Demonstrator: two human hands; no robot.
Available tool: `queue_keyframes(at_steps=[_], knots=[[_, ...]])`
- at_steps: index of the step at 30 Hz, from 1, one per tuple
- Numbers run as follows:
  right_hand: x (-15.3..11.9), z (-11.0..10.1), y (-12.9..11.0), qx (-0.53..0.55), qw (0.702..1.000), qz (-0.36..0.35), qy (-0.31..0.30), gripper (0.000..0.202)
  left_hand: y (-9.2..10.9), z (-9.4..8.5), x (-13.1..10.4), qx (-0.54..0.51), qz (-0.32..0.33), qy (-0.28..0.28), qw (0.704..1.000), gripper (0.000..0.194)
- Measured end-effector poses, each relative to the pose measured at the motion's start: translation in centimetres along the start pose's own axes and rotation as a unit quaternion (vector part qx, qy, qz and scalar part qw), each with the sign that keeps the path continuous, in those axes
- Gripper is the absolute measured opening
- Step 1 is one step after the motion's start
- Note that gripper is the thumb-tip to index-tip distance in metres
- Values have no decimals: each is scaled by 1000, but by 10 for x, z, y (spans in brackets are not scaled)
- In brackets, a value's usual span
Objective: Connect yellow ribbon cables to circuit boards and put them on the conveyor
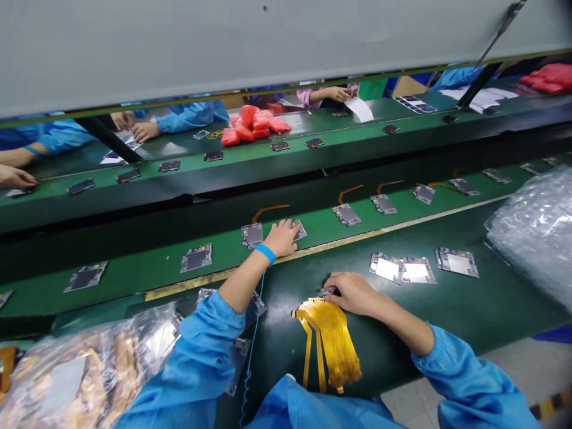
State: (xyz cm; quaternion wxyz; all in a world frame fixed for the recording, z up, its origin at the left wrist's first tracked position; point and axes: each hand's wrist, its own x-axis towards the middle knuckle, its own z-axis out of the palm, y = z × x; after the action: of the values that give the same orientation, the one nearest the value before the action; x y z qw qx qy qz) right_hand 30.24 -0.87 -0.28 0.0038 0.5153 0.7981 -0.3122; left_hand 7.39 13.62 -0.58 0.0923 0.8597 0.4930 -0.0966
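My left hand [282,238], with a blue wrist strap [267,253], reaches onto the green conveyor belt. Its fingers are on a small circuit board [301,229], partly covering it. Just left of it lies another circuit board [252,236] with an orange flex cable attached. Over the dark green bench, my right hand [353,292] is closed around a small dark grey object [331,291], mostly hidden by the fingers. Right below that hand is a fanned pile of yellow flex cables [337,342]. Two of them stick out separately on its left.
Boards with white patches [415,271] lie on the bench at right, beside bubble wrap [536,232]. A plastic bag of copper-coloured parts [89,375] is at lower left. More boards line the belt. Across the line, co-workers' hands [337,94] work near red bundles [252,124]. A grey panel [268,47] hangs overhead.
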Motion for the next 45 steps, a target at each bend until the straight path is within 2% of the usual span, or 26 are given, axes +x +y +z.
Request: queue_keyframes(at_steps=[4,6,9,11,14,19,23,27,31,34,38,41,45], knots=[[-9,2,4,-9,999,28,-34,11,1,-4,12,8,2,-18,1000,60],[-12,4,4,7,999,39,-35,6,0,-5,14,11,6,-19,1000,63],[-14,4,5,32,998,43,-26,10,0,-8,9,10,22,-9,1000,70],[-15,3,6,47,998,40,-10,11,2,-10,-2,6,36,9,999,69],[-14,2,10,72,997,36,10,14,7,-6,-32,2,64,21,998,66],[-10,2,20,123,992,9,21,18,22,10,-90,14,98,-9,995,63],[0,1,27,168,985,4,40,23,31,15,-111,36,105,-14,994,61],[14,-2,29,178,983,-8,49,26,34,13,-106,36,135,5,990,54],[25,-7,25,155,987,-27,38,25,36,14,-96,18,152,-2,988,40],[30,-10,23,141,989,-33,29,23,36,16,-92,10,158,-3,987,36],[38,-9,19,138,990,11,32,19,34,17,-92,-5,161,-2,987,24],[47,-8,13,135,989,40,44,17,31,20,-95,-19,161,6,987,29],[60,-7,4,103,992,42,60,17,27,31,-100,-38,159,42,986,35]])
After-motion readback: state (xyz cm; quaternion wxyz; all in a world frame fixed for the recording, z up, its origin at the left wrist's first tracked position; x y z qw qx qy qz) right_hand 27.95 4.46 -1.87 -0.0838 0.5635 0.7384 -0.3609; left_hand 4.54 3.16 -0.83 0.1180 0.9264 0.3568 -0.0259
